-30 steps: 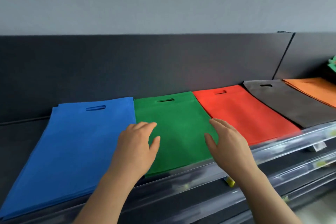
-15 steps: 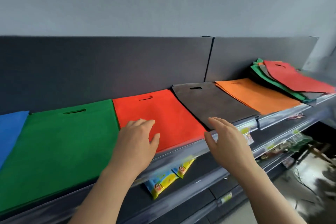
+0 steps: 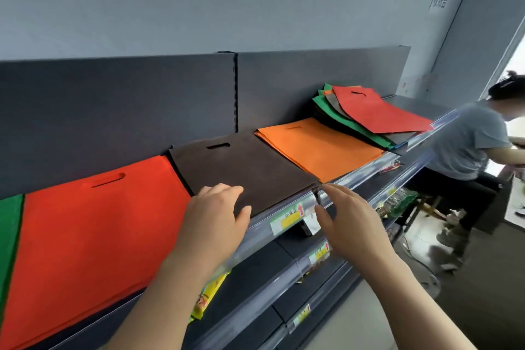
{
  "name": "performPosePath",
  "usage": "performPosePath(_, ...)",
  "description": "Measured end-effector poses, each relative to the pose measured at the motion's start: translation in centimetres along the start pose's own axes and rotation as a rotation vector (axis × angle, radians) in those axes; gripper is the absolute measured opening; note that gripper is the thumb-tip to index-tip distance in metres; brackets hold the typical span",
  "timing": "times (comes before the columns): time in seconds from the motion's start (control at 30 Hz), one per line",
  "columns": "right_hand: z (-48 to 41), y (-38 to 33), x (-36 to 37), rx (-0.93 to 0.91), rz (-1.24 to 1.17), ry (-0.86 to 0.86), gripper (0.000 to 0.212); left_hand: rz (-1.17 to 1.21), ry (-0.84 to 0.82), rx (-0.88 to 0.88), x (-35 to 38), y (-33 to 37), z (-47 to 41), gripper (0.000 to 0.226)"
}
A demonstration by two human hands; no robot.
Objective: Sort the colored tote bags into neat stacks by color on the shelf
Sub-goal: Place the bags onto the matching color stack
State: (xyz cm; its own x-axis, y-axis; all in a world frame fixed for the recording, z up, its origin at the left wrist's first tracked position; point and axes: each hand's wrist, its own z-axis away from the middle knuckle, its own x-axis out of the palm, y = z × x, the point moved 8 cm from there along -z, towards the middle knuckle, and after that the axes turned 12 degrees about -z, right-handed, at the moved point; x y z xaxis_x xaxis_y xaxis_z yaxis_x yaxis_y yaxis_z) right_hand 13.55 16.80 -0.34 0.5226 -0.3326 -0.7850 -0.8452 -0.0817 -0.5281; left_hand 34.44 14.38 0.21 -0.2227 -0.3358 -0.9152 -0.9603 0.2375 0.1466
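The sorted bags lie flat in a row on the shelf (image 3: 358, 176), one colour per stack, handle slots towards the back panel, probably so each colour reads at a glance and the edges can be squared against the front rail. Taking the dark brown stack (image 3: 241, 162) as the landmark: the red stack (image 3: 93, 224) lies just left of it, the green stack (image 3: 10, 236) further left at the frame edge, the orange stack (image 3: 321, 145) just right of it, and well to its right sits the unsorted pile (image 3: 369, 116), a fanned mix of red, green, grey and orange bags still to be sorted. Both hands are open and hold nothing. The left hand (image 3: 211, 217) lies with relaxed fingers over the dark brown stack's front left corner, though I cannot tell whether it presses. The right hand (image 3: 350, 224) hovers with straight fingers just off the stack's front right corner, before the rail. Held like this, they bracket the stack as if to check or true its edges. A second earlier the same open hands bracketed the green stack, half a second ago the red one, so they have travelled rightwards along the row. The blue stack has left the view, while the unsorted pile and a seated person (image 3: 466, 139) have come in.
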Motion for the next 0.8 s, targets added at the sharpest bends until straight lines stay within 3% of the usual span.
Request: performPosePath(0.8, -25.2, 21.0, -4.6, 0.004, 0.013, 0.011, 0.046, -0.015, -0.065, 0.073, 12.8, 17.4, -24.7, 0.044)
